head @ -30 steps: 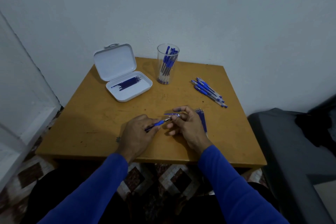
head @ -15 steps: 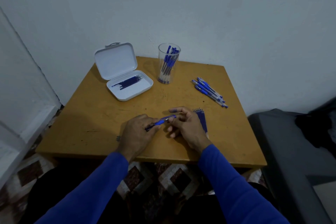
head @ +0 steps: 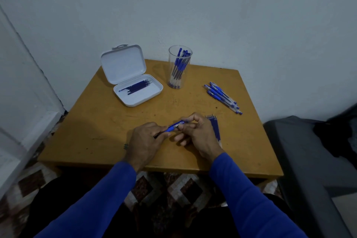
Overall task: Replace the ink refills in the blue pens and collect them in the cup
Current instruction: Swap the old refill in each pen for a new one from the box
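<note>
Head view: both hands (head: 170, 139) on pen (head: 174, 126)

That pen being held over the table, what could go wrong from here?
The blue pen is pinched between the left hand and the right hand; a slip could drop a part off the table edge. The tall clear cup might tip when the pen goes in.

wooden table (head: 108, 121) | white wall (head: 231, 15) behind | patterned floor (head: 164, 185) below | dark grey seat (head: 309, 160) right
</note>
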### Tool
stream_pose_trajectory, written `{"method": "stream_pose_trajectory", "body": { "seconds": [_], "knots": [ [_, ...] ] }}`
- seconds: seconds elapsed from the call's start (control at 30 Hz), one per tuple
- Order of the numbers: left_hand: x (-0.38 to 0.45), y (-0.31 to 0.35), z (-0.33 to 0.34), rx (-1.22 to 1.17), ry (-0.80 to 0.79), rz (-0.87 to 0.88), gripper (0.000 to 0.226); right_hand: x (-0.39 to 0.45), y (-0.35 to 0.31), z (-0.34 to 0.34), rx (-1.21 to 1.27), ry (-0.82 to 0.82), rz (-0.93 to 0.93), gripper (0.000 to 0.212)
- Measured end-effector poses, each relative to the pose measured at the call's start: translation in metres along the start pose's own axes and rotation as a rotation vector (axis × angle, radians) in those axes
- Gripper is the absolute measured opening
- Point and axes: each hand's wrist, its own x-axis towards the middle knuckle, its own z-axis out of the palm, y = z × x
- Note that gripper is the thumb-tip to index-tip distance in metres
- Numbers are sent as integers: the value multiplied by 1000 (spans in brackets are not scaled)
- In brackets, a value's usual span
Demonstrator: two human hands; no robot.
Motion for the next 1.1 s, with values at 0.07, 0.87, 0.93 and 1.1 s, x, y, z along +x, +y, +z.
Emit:
{"method": "stream_pose_trajectory", "body": {
  "seconds": [0.07, 0.87, 0.93, 1.1],
  "knots": [
    [0, 0, 0, -5, 10, 9, 19, 0, 0, 1, -2, -4, -4, 16],
    [8, 1, 3, 105, -57, -7, 26, 8, -20, 9, -61, 109, -3, 24],
    [18, 0, 4, 158, -115, -6, 33, 17, -31, 5, -112, 184, -46, 22],
    [53, -3, 13, 221, -215, 24, 40, 47, -59, -7, -420, 307, -259, 24]
  ]
}}
